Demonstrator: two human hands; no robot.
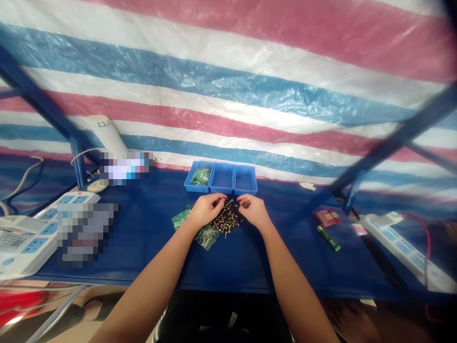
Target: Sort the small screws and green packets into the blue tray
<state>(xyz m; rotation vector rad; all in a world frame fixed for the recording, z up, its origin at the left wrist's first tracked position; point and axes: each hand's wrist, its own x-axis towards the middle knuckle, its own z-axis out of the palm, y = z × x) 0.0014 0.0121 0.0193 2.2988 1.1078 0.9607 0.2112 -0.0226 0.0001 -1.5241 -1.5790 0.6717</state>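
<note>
A pile of small brass-and-black screws (pixel 227 223) lies loose on the blue table. My left hand (pixel 209 208) is over the pile's left edge, thumb and fingers bent together in a pinch. Facing it, my right hand (pixel 253 209) has its fingers curled at the pile's right side. Whatever sits between the fingertips is too small to make out. Under and beside my left wrist are a green-tinted bag of silvery screws (pixel 207 237) and another green bag (pixel 180 218). Just beyond my hands stands a blue three-compartment bin (pixel 222 177), with green packets (pixel 201 176) in its left compartment.
A power strip (pixel 50 228) and blurred-out items occupy the table's left side. On the right lie a red packet (pixel 327 218), a green narrow box (pixel 327 238) and another power strip (pixel 403 245). Blue frame bars and a striped sheet (pixel 228 109) close off the back.
</note>
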